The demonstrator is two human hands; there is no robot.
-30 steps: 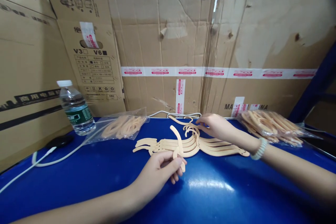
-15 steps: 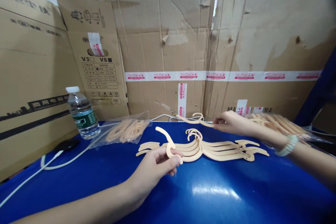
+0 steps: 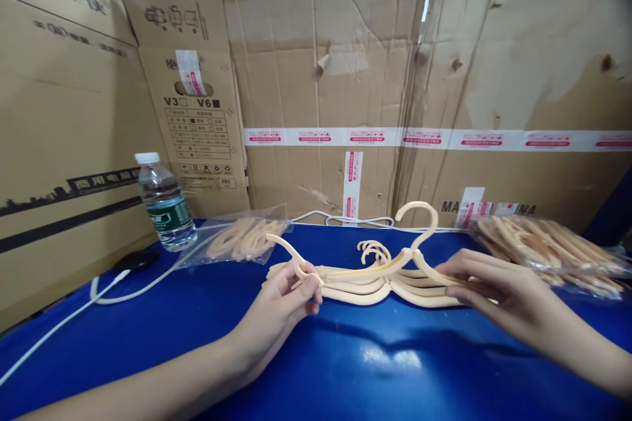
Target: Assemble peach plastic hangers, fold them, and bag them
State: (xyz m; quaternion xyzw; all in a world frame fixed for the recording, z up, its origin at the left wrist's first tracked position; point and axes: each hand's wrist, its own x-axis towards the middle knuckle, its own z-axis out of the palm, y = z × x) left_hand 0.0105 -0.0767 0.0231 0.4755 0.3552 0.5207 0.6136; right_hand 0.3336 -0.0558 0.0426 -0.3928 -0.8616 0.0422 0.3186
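Cardboard panels (image 3: 316, 92) across the back, cut off at right edge. Blue table (image 3: 237, 381) below, near side out of frame; both forearms cropped too. Bagged hangers (image 3: 548, 247) at right run to the frame edge; smaller bag (image 3: 241, 237) at left, contents blurred by plastic. Hanger stack (image 3: 363, 297) mid-table, ends partly covered by the hands, exact count hard to make out.

Held hanger (image 3: 405, 262) is up in front of the stack, between the hands; long axis left-right, hook up, its opening facing left. Curved end piece sticks up-left past the left hand (image 3: 292, 293); right end hidden by the right hand (image 3: 501, 286).

Left: thumb and fingers closed in a pinch on the hanger's left end. Right: thumb and fingers slightly apart, right arm of hanger gripped between. Bottle (image 3: 166, 207) far left, upright.
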